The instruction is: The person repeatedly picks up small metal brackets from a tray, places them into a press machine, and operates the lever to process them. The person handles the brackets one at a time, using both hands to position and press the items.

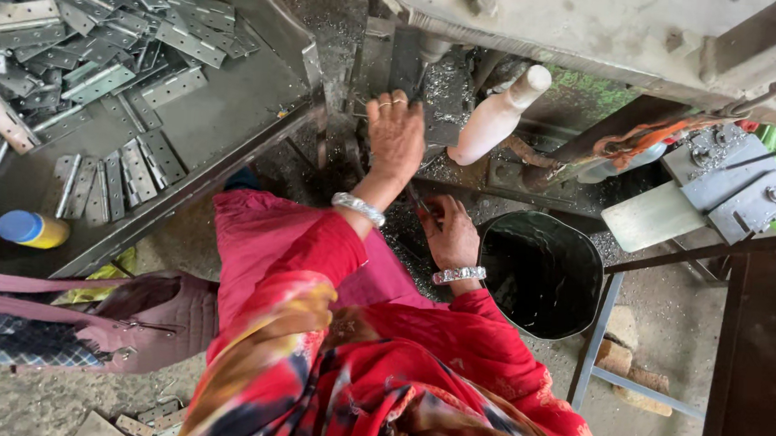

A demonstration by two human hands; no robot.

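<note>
The left hand (396, 134) lies flat, fingers spread, pressed against the machine's work bed (447, 97) beneath the white lever handle (497, 118); nothing visibly gripped; the right hand (449, 234) is curled near a thin metal piece (421, 204), grip unclear, beside the black bucket (540, 270); drilled metal hinge plates (105, 44) heap on the steel tabletop (225, 121), well left of both hands; a blue-capped yellow bottle (32, 228) lies at its near edge.

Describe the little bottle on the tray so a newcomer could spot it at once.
Start at the big grey tray of metal hinges, left of the person. At its near corner a small yellow bottle lies on its side; its blue cap is the only bright colour among grey metal.
</note>
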